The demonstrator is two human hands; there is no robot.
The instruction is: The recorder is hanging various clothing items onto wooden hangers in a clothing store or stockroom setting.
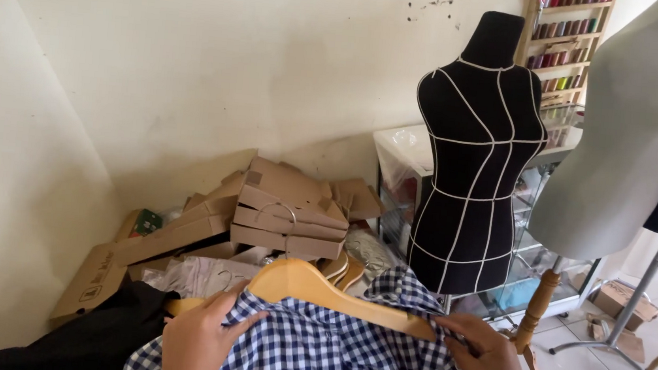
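A wooden hanger with a metal hook sits inside a blue-and-white checked shirt at the bottom centre. My left hand presses the shirt's shoulder over the hanger's left arm, fingers gripping the cloth. My right hand pinches the shirt's fabric at the hanger's right end. The shirt's collar rises behind the hanger's right arm.
Flattened cardboard boxes are piled against the wall. More wooden hangers lie behind. A black dress form on a wooden stand is at right, a grey one beside it, thread spools on a rack, dark cloth at lower left.
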